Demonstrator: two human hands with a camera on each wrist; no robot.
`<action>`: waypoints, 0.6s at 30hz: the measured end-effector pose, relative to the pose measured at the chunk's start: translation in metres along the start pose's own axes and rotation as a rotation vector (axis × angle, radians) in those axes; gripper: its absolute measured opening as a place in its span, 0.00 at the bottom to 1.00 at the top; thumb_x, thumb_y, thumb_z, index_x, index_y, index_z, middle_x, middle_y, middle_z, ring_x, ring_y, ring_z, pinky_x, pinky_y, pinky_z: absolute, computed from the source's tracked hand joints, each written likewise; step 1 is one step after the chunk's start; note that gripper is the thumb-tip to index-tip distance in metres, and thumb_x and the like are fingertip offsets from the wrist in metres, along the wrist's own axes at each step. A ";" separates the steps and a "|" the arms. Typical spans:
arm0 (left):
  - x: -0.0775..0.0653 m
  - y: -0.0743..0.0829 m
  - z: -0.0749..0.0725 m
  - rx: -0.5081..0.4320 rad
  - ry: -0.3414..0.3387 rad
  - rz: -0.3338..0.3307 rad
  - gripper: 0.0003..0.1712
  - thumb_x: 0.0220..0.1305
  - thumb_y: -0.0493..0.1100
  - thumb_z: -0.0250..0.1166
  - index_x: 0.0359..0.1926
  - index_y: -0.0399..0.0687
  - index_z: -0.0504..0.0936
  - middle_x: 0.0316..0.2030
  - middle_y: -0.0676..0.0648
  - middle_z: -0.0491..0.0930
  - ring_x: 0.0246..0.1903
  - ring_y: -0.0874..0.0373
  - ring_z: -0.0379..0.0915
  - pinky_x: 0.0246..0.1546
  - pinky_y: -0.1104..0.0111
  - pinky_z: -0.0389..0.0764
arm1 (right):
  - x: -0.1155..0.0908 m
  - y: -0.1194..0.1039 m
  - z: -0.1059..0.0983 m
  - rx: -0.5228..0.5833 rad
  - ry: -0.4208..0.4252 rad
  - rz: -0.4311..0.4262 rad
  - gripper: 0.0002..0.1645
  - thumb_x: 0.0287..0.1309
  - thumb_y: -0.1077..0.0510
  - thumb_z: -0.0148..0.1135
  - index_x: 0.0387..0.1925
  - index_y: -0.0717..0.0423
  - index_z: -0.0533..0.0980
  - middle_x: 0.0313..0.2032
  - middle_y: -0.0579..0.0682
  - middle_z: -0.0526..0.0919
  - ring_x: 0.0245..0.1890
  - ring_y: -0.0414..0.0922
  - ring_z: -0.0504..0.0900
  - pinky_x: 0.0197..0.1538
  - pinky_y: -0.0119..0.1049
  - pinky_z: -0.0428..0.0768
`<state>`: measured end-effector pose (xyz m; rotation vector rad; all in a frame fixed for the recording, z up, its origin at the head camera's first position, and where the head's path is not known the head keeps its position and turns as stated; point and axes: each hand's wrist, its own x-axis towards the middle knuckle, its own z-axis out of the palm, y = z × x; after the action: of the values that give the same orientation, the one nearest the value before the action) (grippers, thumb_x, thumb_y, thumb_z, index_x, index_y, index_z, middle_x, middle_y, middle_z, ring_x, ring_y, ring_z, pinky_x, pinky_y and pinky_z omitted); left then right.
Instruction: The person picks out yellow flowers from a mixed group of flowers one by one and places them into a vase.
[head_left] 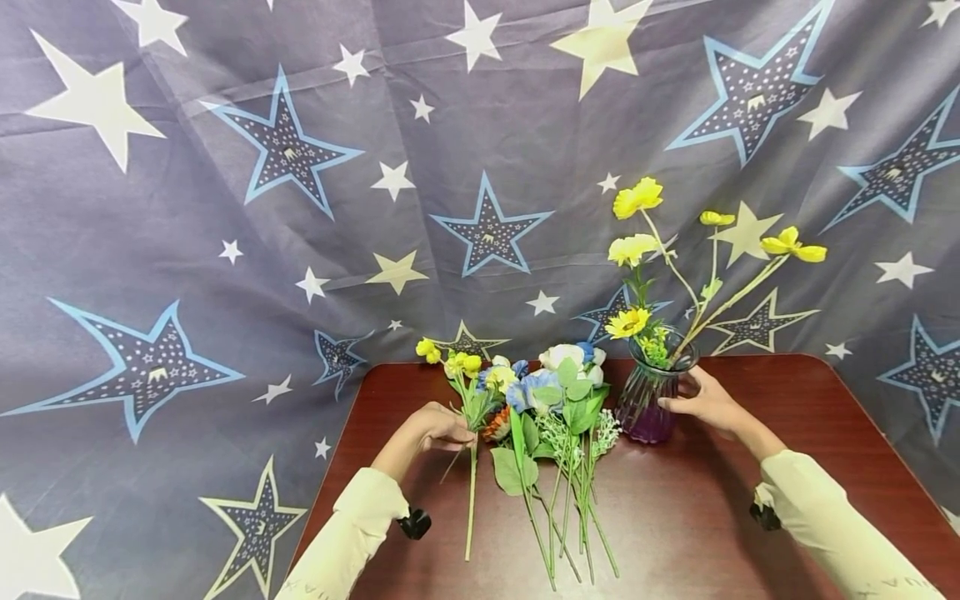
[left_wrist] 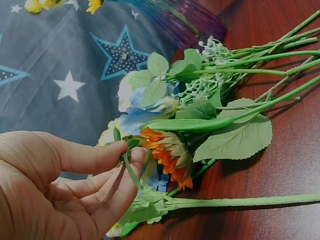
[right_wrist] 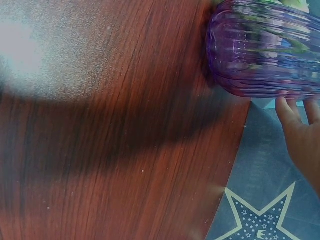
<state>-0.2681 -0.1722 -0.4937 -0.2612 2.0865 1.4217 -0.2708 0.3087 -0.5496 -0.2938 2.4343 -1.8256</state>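
My left hand (head_left: 441, 427) pinches a thin stem with small green leaves (left_wrist: 131, 147) between thumb and forefinger; its upper part blends into the flowers behind. Beside it lies a yellow-flowered stem (head_left: 471, 500), and an orange flower (left_wrist: 170, 155) sits just past the fingertips. On the right, my right hand (head_left: 707, 404) holds the ribbed glass vase (head_left: 649, 410) from its right side, thumb across the front and fingers partly hidden behind. The vase, purple toward its base, stands upright on the table with several yellow flowers (head_left: 628, 323) in it.
Between the hands, artificial flowers lie on the dark red wooden table (head_left: 675, 533): white and blue blooms (head_left: 534, 390), broad green leaves (head_left: 514, 471) and small white sprigs (head_left: 604, 433), stems toward the front edge. A star-patterned cloth (head_left: 487, 125) hangs behind the table.
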 end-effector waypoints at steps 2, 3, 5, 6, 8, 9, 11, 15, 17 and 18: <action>-0.002 -0.001 -0.001 -0.021 0.003 -0.005 0.12 0.62 0.25 0.67 0.48 0.25 0.83 0.33 0.40 0.89 0.28 0.60 0.85 0.37 0.69 0.88 | 0.000 0.000 0.001 -0.003 -0.003 0.001 0.46 0.57 0.65 0.72 0.71 0.71 0.58 0.57 0.58 0.77 0.48 0.25 0.78 0.51 0.26 0.80; -0.003 -0.001 -0.002 -0.033 0.001 -0.009 0.14 0.63 0.24 0.66 0.50 0.23 0.81 0.33 0.41 0.89 0.28 0.61 0.85 0.36 0.70 0.88 | 0.001 0.000 0.001 -0.009 -0.003 0.001 0.46 0.58 0.65 0.72 0.71 0.71 0.58 0.59 0.62 0.76 0.48 0.25 0.78 0.51 0.26 0.80; -0.004 -0.001 -0.002 -0.052 0.003 -0.012 0.16 0.63 0.23 0.64 0.52 0.22 0.79 0.34 0.39 0.89 0.27 0.61 0.85 0.34 0.70 0.87 | 0.001 0.000 0.002 -0.028 -0.003 0.002 0.46 0.58 0.64 0.72 0.72 0.70 0.58 0.61 0.68 0.74 0.49 0.27 0.78 0.51 0.25 0.80; -0.004 -0.001 -0.003 -0.062 0.006 -0.011 0.16 0.63 0.23 0.64 0.53 0.22 0.78 0.33 0.40 0.89 0.27 0.61 0.84 0.33 0.71 0.87 | 0.001 -0.001 0.001 -0.041 -0.003 0.001 0.46 0.58 0.64 0.72 0.72 0.70 0.57 0.62 0.70 0.73 0.50 0.29 0.77 0.51 0.25 0.79; -0.004 -0.001 -0.003 -0.080 0.013 -0.006 0.18 0.63 0.22 0.63 0.55 0.22 0.76 0.33 0.39 0.89 0.26 0.61 0.84 0.32 0.71 0.87 | 0.001 -0.001 0.001 -0.060 0.000 0.004 0.47 0.58 0.63 0.72 0.73 0.69 0.57 0.64 0.71 0.71 0.52 0.33 0.76 0.51 0.24 0.78; -0.004 -0.001 -0.002 -0.089 0.017 0.000 0.19 0.63 0.21 0.62 0.56 0.22 0.74 0.32 0.40 0.89 0.26 0.61 0.84 0.31 0.71 0.87 | 0.001 -0.002 0.001 -0.070 0.003 0.006 0.47 0.58 0.63 0.72 0.73 0.68 0.57 0.64 0.71 0.71 0.52 0.33 0.76 0.51 0.24 0.78; -0.004 -0.001 -0.001 -0.110 0.021 0.015 0.21 0.63 0.21 0.61 0.57 0.21 0.72 0.30 0.42 0.88 0.26 0.61 0.84 0.31 0.71 0.86 | 0.001 -0.002 0.001 -0.078 0.003 0.004 0.47 0.59 0.63 0.72 0.73 0.68 0.57 0.65 0.71 0.70 0.52 0.33 0.75 0.51 0.23 0.77; -0.003 -0.002 0.002 -0.162 0.032 0.047 0.21 0.63 0.20 0.60 0.57 0.23 0.71 0.31 0.42 0.87 0.27 0.60 0.84 0.30 0.71 0.85 | 0.001 -0.002 0.001 -0.052 0.004 -0.001 0.47 0.58 0.64 0.72 0.72 0.68 0.57 0.64 0.70 0.71 0.49 0.27 0.76 0.51 0.24 0.79; -0.003 -0.002 0.003 -0.183 0.044 0.063 0.21 0.62 0.19 0.60 0.57 0.24 0.71 0.34 0.38 0.88 0.27 0.60 0.84 0.31 0.70 0.86 | 0.001 -0.001 0.000 -0.036 -0.003 -0.006 0.47 0.58 0.65 0.72 0.73 0.69 0.56 0.64 0.70 0.70 0.49 0.25 0.77 0.51 0.25 0.80; -0.003 -0.002 0.004 -0.191 0.050 0.067 0.21 0.62 0.19 0.61 0.57 0.24 0.72 0.36 0.36 0.88 0.27 0.60 0.84 0.32 0.69 0.86 | 0.001 -0.001 0.001 -0.029 -0.004 -0.006 0.47 0.58 0.65 0.72 0.73 0.69 0.56 0.64 0.70 0.70 0.48 0.24 0.77 0.50 0.25 0.80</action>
<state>-0.2633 -0.1698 -0.4952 -0.3078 2.0170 1.6731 -0.2716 0.3076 -0.5490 -0.3061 2.4623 -1.7915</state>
